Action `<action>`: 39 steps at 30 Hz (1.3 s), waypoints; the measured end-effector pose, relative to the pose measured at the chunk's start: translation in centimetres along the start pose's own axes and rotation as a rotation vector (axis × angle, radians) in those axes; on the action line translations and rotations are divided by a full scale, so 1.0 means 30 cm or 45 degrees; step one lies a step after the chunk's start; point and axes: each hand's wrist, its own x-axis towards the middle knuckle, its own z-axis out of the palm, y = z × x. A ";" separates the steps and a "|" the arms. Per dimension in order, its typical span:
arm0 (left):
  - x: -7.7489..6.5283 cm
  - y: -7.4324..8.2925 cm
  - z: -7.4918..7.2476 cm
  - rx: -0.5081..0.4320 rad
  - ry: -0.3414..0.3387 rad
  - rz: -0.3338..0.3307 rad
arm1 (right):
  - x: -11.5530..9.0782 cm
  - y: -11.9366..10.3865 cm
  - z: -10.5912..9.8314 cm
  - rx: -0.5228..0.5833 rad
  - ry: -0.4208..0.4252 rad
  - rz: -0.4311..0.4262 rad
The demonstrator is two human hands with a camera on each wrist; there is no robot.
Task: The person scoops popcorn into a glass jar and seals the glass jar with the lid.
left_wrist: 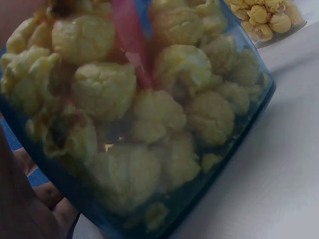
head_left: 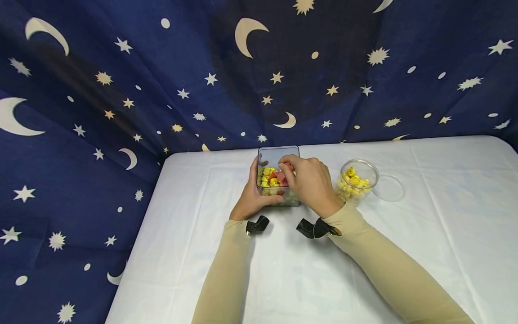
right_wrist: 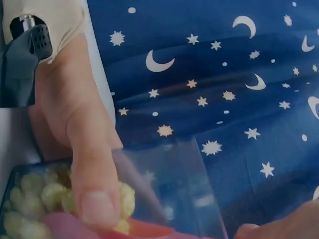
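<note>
A clear, bluish square container [head_left: 279, 155] partly filled with yellow popcorn [head_left: 269, 176] stands near the table's back edge. My left hand [head_left: 252, 195] grips it, fingers along the left side and thumb across the front. My right hand [head_left: 311, 180] reaches over its right side and pinches a pink plastic piece [head_left: 278, 178] that looks like a small scoop, among the popcorn. In the right wrist view my thumb [right_wrist: 99, 179] covers part of that pink piece. Through the container wall, the left wrist view shows a pink strip [left_wrist: 132, 40] down between the popcorn pieces.
A round clear jar [head_left: 358, 177] with popcorn stands just right of my right hand. Beside it a clear round lid [head_left: 389, 188] lies on the white tablecloth [head_left: 437, 234]. A dark blue curtain [head_left: 182, 58] with moons and stars hangs behind and to the left.
</note>
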 end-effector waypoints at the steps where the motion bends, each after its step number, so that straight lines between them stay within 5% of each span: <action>1: 0.000 -0.001 0.001 -0.006 0.001 0.006 | 0.000 0.001 0.003 0.011 0.014 0.012; 8: 0.004 0.002 0.004 0.000 0.001 -0.001 | -0.017 0.014 0.022 0.062 0.111 0.094; 16: 0.008 0.001 -0.004 0.017 -0.007 0.003 | -0.001 0.018 -0.006 0.107 -0.026 0.133; 22: 0.009 0.001 -0.002 -0.016 -0.010 0.021 | -0.008 0.014 0.012 0.115 0.021 0.098; 26: 0.012 -0.003 0.003 -0.054 -0.016 0.045 | 0.001 -0.004 0.015 0.063 -0.039 0.087; 30: 0.010 -0.002 0.002 -0.042 -0.006 0.033 | 0.014 0.017 -0.001 0.149 -0.079 0.168; 39: 0.007 0.002 0.004 -0.093 -0.012 0.012 | 0.008 0.033 0.005 0.284 0.069 0.354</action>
